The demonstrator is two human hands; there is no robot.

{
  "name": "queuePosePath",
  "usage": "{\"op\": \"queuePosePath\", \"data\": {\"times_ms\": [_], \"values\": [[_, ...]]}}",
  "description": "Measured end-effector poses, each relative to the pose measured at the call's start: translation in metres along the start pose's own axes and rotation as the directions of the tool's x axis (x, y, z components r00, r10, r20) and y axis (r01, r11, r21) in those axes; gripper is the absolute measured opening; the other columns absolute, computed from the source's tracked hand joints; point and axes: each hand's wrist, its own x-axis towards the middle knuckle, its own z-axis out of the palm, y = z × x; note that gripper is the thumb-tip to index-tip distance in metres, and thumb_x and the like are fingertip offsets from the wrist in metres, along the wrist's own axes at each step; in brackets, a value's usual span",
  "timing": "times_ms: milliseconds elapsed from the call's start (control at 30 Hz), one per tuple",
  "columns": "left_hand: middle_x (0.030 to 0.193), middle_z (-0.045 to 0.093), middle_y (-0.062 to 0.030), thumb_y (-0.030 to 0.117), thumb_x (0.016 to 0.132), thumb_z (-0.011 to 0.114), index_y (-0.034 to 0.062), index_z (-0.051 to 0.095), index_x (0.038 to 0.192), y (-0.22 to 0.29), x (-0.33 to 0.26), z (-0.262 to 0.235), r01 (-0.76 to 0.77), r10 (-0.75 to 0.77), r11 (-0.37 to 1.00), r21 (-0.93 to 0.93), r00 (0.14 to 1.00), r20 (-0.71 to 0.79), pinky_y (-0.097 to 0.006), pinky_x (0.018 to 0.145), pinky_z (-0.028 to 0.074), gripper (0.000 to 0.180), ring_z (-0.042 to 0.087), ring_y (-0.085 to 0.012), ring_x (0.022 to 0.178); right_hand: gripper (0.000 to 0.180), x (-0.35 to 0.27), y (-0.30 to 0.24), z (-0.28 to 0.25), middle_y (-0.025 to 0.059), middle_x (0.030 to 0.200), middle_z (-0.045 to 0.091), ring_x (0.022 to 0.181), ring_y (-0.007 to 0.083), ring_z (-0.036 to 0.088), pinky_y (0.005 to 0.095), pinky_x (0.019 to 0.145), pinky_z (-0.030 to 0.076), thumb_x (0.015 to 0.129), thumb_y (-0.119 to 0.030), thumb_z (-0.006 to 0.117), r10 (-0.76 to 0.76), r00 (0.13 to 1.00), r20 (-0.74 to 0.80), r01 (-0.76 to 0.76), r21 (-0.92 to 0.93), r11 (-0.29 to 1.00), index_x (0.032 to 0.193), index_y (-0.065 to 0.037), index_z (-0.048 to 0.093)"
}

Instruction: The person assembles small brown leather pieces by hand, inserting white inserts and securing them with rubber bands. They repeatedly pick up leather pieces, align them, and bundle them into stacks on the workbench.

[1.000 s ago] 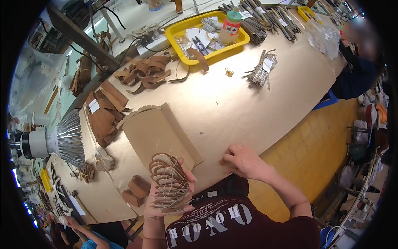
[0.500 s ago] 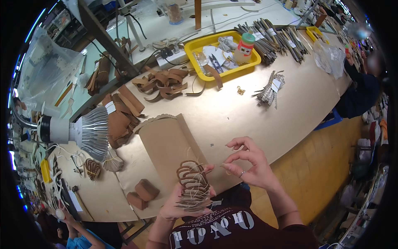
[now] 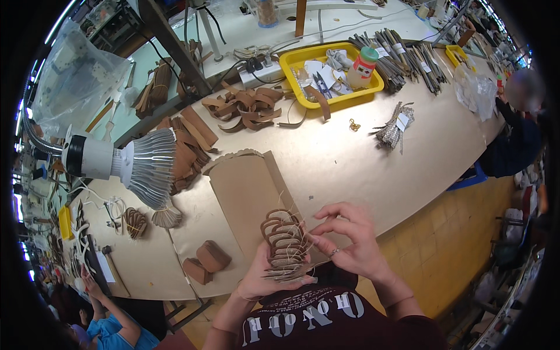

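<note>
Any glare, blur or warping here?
Head view: glare whitens the tabletop below the large yellow tray; head view: straight edges bow near the dark rim; head view: the right coworker's head is blurred, while the brown looped bundle in the left hand looks clear.

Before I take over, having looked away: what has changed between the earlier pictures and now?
The left hand, gripping the bundle of brown loops, has shifted right, away from the brown blocks. The right hand has closed the gap to the bundle's right side; whether it grips anything there is unclear. The yellow tray and the blocks stayed put.
</note>
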Motion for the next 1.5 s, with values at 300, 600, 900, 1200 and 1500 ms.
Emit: {"op": "queuePosePath", "data": {"times_ms": [300,600,900,1200,1500], "values": [[0.093,0.052,-0.0074,0.007,0.072,0.079,0.0055,0.044,0.126,-0.006,-0.005,-0.008,0.147,-0.126,0.955,-0.257,0.987,0.095,-0.032,0.077,0.049,0.064,0.056,-0.0195,0.081,0.029,-0.004,0.024,0.005,0.0068,0.092,0.060,0.105,0.0232,0.054,0.0373,0.096,0.038,0.096,-0.018,0.053,0.250,0.721,0.646,-0.692,0.681,0.237,0.071,-0.004,0.053],[0.088,0.050,-0.0102,0.022,0.072,0.082,0.0088,0.051,0.113,0.004,-0.005,0.002,-0.051,0.170,0.924,-0.379,0.942,0.288,-0.027,0.051,0.043,0.053,0.053,-0.0199,0.062,0.041,-0.011,0.055,0.017,-0.0078,0.058,0.042,0.068,0.0138,0.046,0.0358,0.090,0.039,0.105,-0.034,0.028,-0.217,0.857,0.467,-0.495,0.630,-0.598,0.089,-0.012,0.058],[0.118,0.054,-0.0041,0.001,0.063,0.085,0.0065,0.041,0.135,0.001,0.004,-0.019,-0.051,0.051,0.999,-0.009,0.938,0.343,-0.022,0.078,0.047,0.085,0.055,-0.0070,0.086,0.043,-0.019,0.049,-0.006,0.0190,0.110,0.062,0.076,0.0224,0.067,0.0448,0.090,0.048,0.100,-0.016,0.040,-0.127,0.956,0.265,-0.293,0.893,-0.341,0.139,0.001,0.044],[0.116,0.059,-0.0094,0.015,0.064,0.088,0.0024,0.041,0.135,0.011,0.003,-0.007,0.169,-0.208,0.977,0.130,0.882,0.423,-0.031,0.092,0.048,0.086,0.058,-0.0161,0.104,0.097,0.014,0.051,-0.019,0.0185,0.135,0.051,0.116,0.0288,0.056,0.0442,0.102,0.041,0.055,-0.036,0.092,-0.246,0.931,0.269,-0.015,0.703,0.711,0.135,-0.003,0.049],[0.121,0.059,-0.0092,0.010,0.066,0.085,-0.0001,0.043,0.132,0.009,0.017,0.000,-0.027,-0.086,0.951,0.307,0.932,0.351,-0.033,0.098,0.046,0.079,0.057,-0.0173,0.113,0.088,0.022,0.013,-0.007,0.0165,0.139,0.047,0.130,0.0314,0.045,0.0496,0.111,0.024,0.058,-0.045,0.089,-0.397,0.854,0.337,0.107,0.632,0.767,0.129,-0.009,0.051]]}}
